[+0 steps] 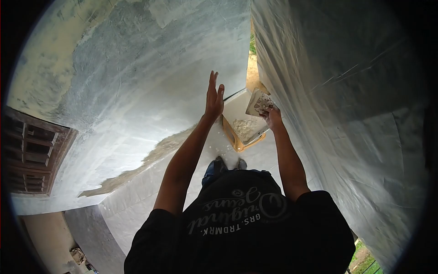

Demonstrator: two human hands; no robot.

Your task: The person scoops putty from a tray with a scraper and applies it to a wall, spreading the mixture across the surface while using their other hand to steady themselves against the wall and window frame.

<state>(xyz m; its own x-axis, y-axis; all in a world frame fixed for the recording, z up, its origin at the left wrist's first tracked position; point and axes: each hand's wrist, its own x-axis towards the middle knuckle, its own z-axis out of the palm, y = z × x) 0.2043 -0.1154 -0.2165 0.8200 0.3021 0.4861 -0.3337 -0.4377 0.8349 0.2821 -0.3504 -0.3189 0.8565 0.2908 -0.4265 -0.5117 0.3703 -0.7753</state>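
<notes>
My left hand (213,99) is raised with its fingers stretched out, holding nothing, and overlaps the grey-white wall in this view. Gripped in my right hand (274,118) is a flat, rectangular plastering trowel (258,99), its plate smeared with pale and brown residue. Below the trowel, a pale board (235,104) rests on a yellow-orange stool (231,135). A heap of wet-looking white plaster (244,129) lies on the board's near part.
The partly coated wall (150,82) rises along the left, with a brown wooden window (34,153) in it. Plastic sheeting (319,91) hangs on the right. White specks dot the covered floor (137,192) around my shoes (221,164).
</notes>
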